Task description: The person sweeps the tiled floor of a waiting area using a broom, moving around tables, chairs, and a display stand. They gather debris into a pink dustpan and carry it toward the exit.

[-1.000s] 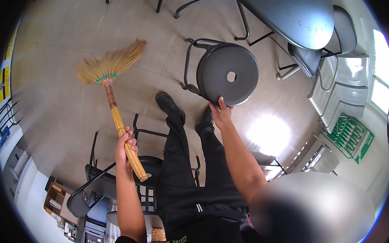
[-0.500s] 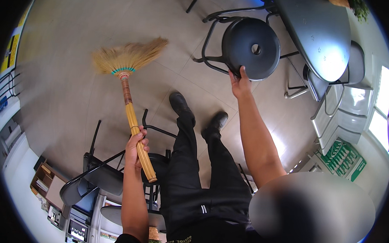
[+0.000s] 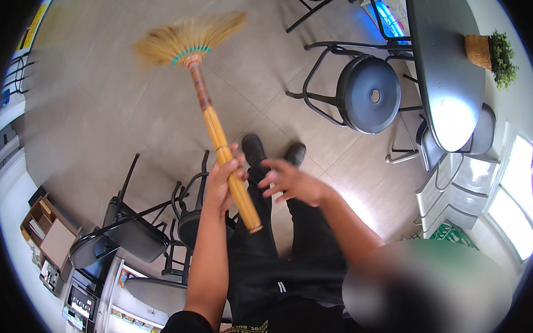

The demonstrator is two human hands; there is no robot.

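1. the fingers of our left hand (image 3: pixel 225 178) wrap around the broom (image 3: pixel 213 121), closed on the lower half of its yellow handle.
2. the fingers of our right hand (image 3: pixel 294 183) are spread loosely and slightly bent, holding nothing; they hang just beside the handle, near its butt end, apart from it.
3. the broom slants across the view in front of us, its butt end toward our body and its fanned, teal-stitched straw head pointing away, up and to the left; we cannot tell whether the straw touches the floor (image 3: pixel 122 108).
4. below our hands we see our dark trousers (image 3: pixel 317 236) and two black shoes (image 3: pixel 253 148) on the floor.
5. farther out to the right, a dark round stool (image 3: pixel 362 108) with a hole in its seat stands by a dark table (image 3: pixel 443 73), which bears a potted plant (image 3: pixel 500 62) near its right edge.
6. to our lower left we see a dark chair (image 3: pixel 132 232) and a second stool (image 3: pixel 188 225) near it, and past them a wooden shelf unit (image 3: pixel 57 237).
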